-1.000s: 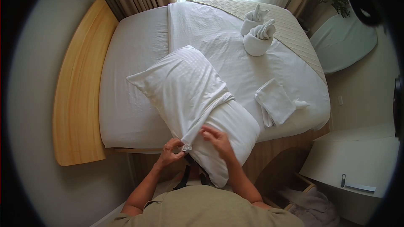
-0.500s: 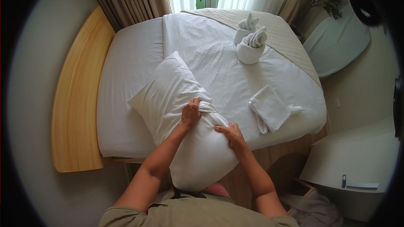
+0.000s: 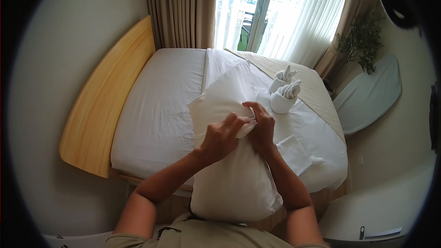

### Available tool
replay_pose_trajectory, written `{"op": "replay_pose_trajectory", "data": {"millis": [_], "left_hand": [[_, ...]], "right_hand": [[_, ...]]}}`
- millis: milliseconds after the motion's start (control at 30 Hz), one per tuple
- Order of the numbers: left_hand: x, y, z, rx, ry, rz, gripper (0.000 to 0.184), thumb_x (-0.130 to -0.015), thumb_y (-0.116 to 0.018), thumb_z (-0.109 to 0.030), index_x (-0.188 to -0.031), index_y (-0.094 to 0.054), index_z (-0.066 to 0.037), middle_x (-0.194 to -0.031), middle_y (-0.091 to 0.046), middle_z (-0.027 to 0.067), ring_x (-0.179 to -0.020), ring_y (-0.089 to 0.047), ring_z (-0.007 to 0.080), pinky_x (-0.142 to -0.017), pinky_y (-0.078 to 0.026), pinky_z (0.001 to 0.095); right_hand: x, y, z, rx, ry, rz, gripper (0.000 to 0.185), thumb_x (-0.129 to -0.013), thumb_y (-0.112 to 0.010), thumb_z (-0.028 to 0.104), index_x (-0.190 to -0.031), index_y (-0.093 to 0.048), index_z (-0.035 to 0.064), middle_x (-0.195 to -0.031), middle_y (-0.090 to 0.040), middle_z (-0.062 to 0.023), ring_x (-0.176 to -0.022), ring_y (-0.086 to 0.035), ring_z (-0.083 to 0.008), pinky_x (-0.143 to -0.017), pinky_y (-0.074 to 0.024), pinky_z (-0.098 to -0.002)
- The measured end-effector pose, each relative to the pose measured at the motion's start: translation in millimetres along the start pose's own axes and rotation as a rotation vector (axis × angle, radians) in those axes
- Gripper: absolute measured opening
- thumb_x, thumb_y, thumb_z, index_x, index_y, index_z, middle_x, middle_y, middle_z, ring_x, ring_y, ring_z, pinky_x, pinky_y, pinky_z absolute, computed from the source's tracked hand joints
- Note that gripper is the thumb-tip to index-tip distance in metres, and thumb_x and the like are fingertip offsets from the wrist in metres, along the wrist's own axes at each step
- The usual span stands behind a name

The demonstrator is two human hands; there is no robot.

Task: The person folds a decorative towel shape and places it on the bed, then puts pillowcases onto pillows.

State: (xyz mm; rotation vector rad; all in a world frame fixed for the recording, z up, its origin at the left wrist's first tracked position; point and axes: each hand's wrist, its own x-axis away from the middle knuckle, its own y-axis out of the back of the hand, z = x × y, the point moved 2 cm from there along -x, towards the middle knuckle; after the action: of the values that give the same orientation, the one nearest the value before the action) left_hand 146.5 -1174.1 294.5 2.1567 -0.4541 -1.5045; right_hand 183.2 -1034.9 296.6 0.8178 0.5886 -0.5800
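A plump white pillow [image 3: 232, 186] leans against my body, its far part reaching over the bed. The white pillowcase [image 3: 225, 94] covers its upper part, with a bunched fold about halfway along. My left hand [image 3: 222, 134] is closed on that fold, fingers pointing right. Close beside it, my right hand [image 3: 262, 128] grips the same fold from the right side, thumb and forefinger curled around the cloth. The fingertips nearly meet, and the pinched cloth between them is partly hidden.
Two rolled white towels [image 3: 283, 100] with twisted tops stand on the bed [image 3: 156, 110]. A folded white towel [image 3: 294, 154] lies nearer, partly behind my right forearm. A wooden headboard [image 3: 115, 96] is at left, a white cabinet [image 3: 381, 206] at lower right. Curtains [image 3: 181, 14] hang behind.
Both hands have risen and come close together on the pillowcase fold. The pillow has turned more upright and its far end shifted right. My view has tilted up, showing more window.
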Motion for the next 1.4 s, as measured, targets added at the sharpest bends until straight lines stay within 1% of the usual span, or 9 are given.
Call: {"op": "replay_pose_trajectory", "data": {"millis": [200,300,367,567,700,900,1033,1100,1400], "left_hand": [[181,-24,103,-0.261,0.522,-0.111,0.025,-0.07,-0.06,0.002,-0.093,-0.053,-0.005,-0.093,-0.044,0.0137,-0.077,-0.058,0.032,-0.056,-0.053,0.0401],[230,-39,111,-0.244,0.454,-0.19,0.014,-0.075,-0.06,-0.005,-0.087,-0.053,-0.003,-0.084,-0.052,0.0165,-0.069,-0.059,0.0334,-0.056,-0.05,0.0409],[208,-40,116,0.168,0.861,-0.209,0.011,-0.081,-0.053,-0.01,-0.086,-0.051,-0.001,-0.072,-0.058,0.0199,-0.062,-0.06,0.0354,-0.058,-0.047,0.0423],[61,4,113,0.107,0.582,-0.053,0.015,-0.078,-0.042,0.001,-0.089,-0.052,-0.001,-0.076,-0.061,0.0231,-0.075,-0.061,0.0395,-0.066,-0.047,0.0411],[-18,62,86,0.335,0.468,0.159,0.02,-0.075,-0.04,0.004,-0.091,-0.053,0.003,-0.077,-0.063,0.0159,-0.073,-0.063,0.0238,-0.07,-0.047,0.0344],[-26,141,20,0.55,0.699,0.4,0.029,-0.068,-0.068,0.004,-0.093,-0.054,-0.002,-0.086,-0.062,0.0129,-0.076,-0.061,0.0116,-0.064,-0.049,0.0249],[41,153,10,0.959,0.844,0.387,0.028,-0.075,-0.064,0.002,-0.1,-0.053,-0.002,-0.087,-0.063,0.0105,-0.076,-0.059,0.008,-0.065,-0.047,0.021],[80,151,31,0.88,0.876,0.526,0.028,-0.083,-0.065,-0.015,-0.106,-0.055,-0.004,-0.098,-0.062,0.0073,-0.09,-0.059,0.0149,-0.08,-0.049,0.0307],[126,96,44,0.137,0.447,0.382,0.047,-0.086,-0.06,-0.019,-0.126,-0.045,0.001,-0.128,-0.048,0.0167,-0.122,-0.043,0.0297,-0.103,-0.032,0.0392]], "right_hand": [[37,53,13,0.168,0.081,-0.19,0.036,-0.056,-0.057,-0.002,-0.089,-0.064,0.0091,-0.073,-0.049,-0.0078,-0.063,-0.053,-0.0248,-0.058,-0.0451,-0.0352],[89,59,-32,0.538,0.05,-0.41,0.023,-0.063,-0.061,-0.003,-0.085,-0.064,0.0036,-0.068,-0.049,-0.0035,-0.058,-0.047,-0.0138,-0.053,-0.0399,-0.0272],[156,33,-103,0.014,-0.561,-0.378,0.013,-0.072,-0.061,0.0,-0.085,-0.063,0.0014,-0.069,-0.059,-0.0039,-0.061,-0.051,-0.0095,-0.057,-0.0433,-0.0272],[131,54,-165,-0.543,-0.693,-0.308,0.018,-0.081,-0.063,0.01,-0.088,-0.06,-0.0061,-0.073,-0.063,-0.0061,-0.064,-0.054,-0.0098,-0.059,-0.0459,-0.0239],[71,123,-104,-0.767,-0.6,-0.353,0.021,-0.082,-0.061,0.012,-0.09,-0.058,-0.0073,-0.073,-0.061,-0.0085,-0.064,-0.056,-0.0118,-0.056,-0.045,-0.0243],[68,163,-37,-0.622,-0.538,-0.363,0.026,-0.083,-0.061,0.014,-0.097,-0.055,-0.0063,-0.08,-0.062,-0.0099,-0.07,-0.057,-0.0139,-0.061,-0.0463,-0.0265],[114,150,-20,-0.472,-0.654,-0.368,0.029,-0.083,-0.061,0.016,-0.102,-0.054,-0.0056,-0.085,-0.062,-0.0109,-0.074,-0.058,-0.0153,-0.065,-0.0471,-0.0279],[135,138,-14,-0.412,-0.734,-0.363,0.031,-0.084,-0.06,0.017,-0.104,-0.053,-0.0053,-0.088,-0.062,-0.0113,-0.076,-0.059,-0.016,-0.066,-0.0476,-0.0287],[144,112,-3,-0.244,-0.835,-0.179,0.039,-0.084,-0.06,0.02,-0.114,-0.05,-0.0037,-0.099,-0.062,-0.0135,-0.086,-0.062,-0.0192,-0.074,-0.0495,-0.0319]]}}
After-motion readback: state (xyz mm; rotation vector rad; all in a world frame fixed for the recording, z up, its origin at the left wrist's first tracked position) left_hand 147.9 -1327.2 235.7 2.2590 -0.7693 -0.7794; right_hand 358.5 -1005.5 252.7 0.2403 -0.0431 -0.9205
